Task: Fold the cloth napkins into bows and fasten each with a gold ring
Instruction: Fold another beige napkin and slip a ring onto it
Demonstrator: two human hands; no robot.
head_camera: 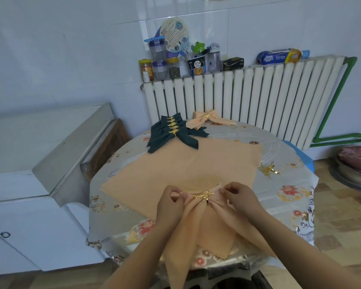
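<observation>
Jars (161,63) on the radiator (248,97) at 12 o'clock: one holds something dark, rest too blurry to call. Peach napkin (198,217) at counter (290,197) 6 o'clock, bow lying 9-to-3, tails running toward 6 over the edge. Gold ring (203,196) around its middle, leaf sprig along the same axis. Left hand (170,202) grip pinched closed on the left loop; right hand (237,198) grip pinched closed on the right loop. Flat peach cloth (186,163) mid-counter; dark green bows (173,132) at 11, peach bow (206,118) at 12, spare rings (269,168) at 3.
</observation>
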